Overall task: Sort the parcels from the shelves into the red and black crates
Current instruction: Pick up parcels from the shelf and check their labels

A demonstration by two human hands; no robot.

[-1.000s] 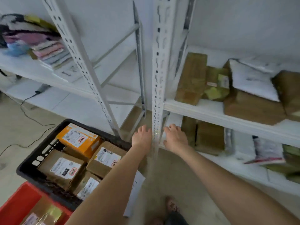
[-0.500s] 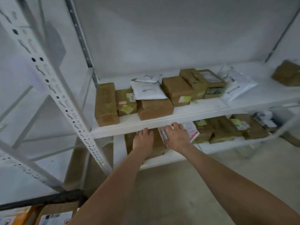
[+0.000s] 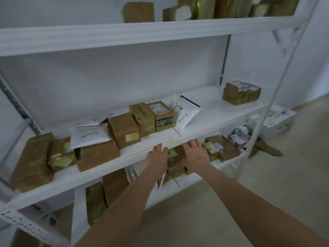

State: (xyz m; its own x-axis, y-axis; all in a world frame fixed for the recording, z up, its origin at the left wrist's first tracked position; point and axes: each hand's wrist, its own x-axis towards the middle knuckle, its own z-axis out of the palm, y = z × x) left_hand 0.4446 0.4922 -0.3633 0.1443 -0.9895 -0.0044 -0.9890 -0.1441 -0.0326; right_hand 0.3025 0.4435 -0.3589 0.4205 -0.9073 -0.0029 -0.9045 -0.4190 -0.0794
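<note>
As 2 hands reach beneath the middle shelf, a parcel lies between them on the lower shelf, long axis pointing inward, right hand over its right edge, left hand just beside, all fingers straight.

The only camera is sitting on the person's head, facing forward and a little down at the shelves, close enough that they are filling the frame. Both forearms are taking up the lower half, left hand and right hand showing near the centre.
</note>
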